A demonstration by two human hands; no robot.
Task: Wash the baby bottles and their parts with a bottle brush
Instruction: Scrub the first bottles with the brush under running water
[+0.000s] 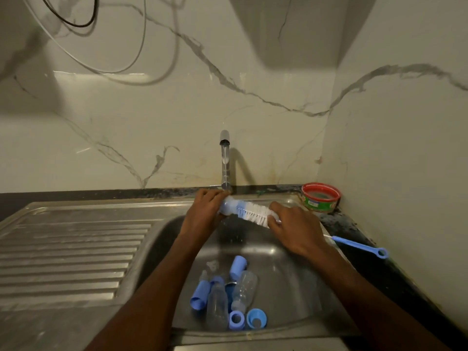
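Pale marble-look wall panels (157, 117) with grey veins rise behind the sink and meet a second wall (405, 138) at a corner on the right. Dark cables (83, 22) loop across the upper left. A chrome tap (225, 160) stands at the back edge of a stainless steel sink (291, 279), whose ribbed drainboard (73, 254) stretches left. A dark speckled surface (354, 229) borders it. The light is dim and yellowish, with a bright reflection on the wall.

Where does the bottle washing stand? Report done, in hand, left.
Done: nothing visibly set aside as washed. In hand: the left hand grips a bottle with the bottle brush in its mouth; the right hand holds the brush's other end. Left: two clear bottles, blue caps and collars in the sink.
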